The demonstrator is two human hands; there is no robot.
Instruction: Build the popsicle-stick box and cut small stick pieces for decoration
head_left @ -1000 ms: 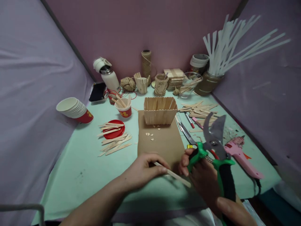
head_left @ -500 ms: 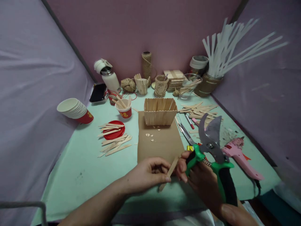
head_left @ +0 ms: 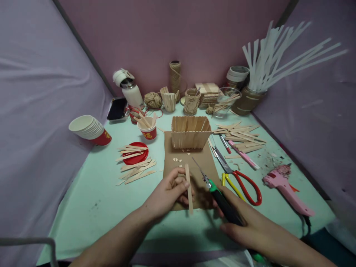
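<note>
Between the thumb and fingers of my left hand [head_left: 174, 189] is a wooden craft stick [head_left: 189, 193], held nearly upright over the front of the cardboard sheet [head_left: 194, 167]. My right hand [head_left: 241, 218] grips the black-and-green handles of pruning shears [head_left: 219, 196]. Their blades, seen edge-on, point up and left, a short way right of the stick and apart from it. A box made of craft sticks [head_left: 191, 139] stands at the back of the cardboard. Several small cut-off stick ends [head_left: 175, 160] lie in front of it.
Right of the cardboard lie red-handled scissors [head_left: 247, 189], a yellow-handled tool [head_left: 233, 185], a pink pen-like tool [head_left: 244, 155], loose sticks [head_left: 241, 133] and a pink glue gun [head_left: 289, 189]. To the left are a red lid [head_left: 143, 157] with sticks, a paper cup [head_left: 148, 131] and stacked cups [head_left: 91, 129].
The shears have swung from blades-up at the right to pointing left, near the stick. My left hand has moved slightly left and up, turning the stick more upright. My right fingers have left the stick.
</note>
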